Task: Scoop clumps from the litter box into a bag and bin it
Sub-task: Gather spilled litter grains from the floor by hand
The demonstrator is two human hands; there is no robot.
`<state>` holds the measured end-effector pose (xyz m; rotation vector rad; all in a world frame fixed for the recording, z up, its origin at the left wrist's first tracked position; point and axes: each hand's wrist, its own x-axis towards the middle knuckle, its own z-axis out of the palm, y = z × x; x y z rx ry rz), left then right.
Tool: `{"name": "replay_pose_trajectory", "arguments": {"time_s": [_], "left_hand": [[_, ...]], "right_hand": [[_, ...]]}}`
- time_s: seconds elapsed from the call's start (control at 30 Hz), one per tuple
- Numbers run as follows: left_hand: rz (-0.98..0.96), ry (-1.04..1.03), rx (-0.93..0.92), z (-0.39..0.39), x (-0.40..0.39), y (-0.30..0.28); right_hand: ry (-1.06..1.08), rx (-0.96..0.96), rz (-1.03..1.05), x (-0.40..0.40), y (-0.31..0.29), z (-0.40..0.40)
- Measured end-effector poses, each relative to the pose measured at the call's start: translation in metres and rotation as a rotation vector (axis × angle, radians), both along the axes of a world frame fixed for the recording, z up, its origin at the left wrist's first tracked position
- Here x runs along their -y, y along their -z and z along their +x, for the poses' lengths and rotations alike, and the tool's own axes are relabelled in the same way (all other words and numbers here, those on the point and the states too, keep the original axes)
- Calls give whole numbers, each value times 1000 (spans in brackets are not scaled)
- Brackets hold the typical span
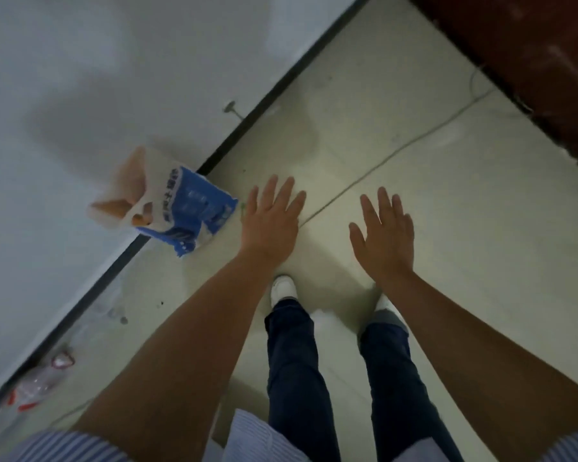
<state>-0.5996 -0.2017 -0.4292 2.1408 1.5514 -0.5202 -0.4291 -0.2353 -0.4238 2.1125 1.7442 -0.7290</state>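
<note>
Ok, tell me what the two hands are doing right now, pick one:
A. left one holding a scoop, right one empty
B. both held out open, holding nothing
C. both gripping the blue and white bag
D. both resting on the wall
B: the left hand and the right hand are both spread with straight fingers over the floor, and the blue and white bag stands untouched by the wall.

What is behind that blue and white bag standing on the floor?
Behind the blue and white bag are the dark baseboard and the pale wall. The bag hides the stretch of baseboard directly behind it, and its contents cannot be seen.
</note>
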Motion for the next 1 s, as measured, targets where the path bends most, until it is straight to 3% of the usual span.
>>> {"name": "replay_pose_trajectory", "arguments": {"time_s": [0.23,0.5,0.77,1.0], "left_hand": [[40,409,-19,180,27,-50],[25,769,44,417,200,-69],[64,1107,118,601,368,-102],[109,1318,68,735,439,-109]], "right_hand": [[469,38,67,111,-43,151],[983,-10,194,306,-62,319],[1330,98,231,494,-93,454],[1518,124,228,590,-104,551]]}}
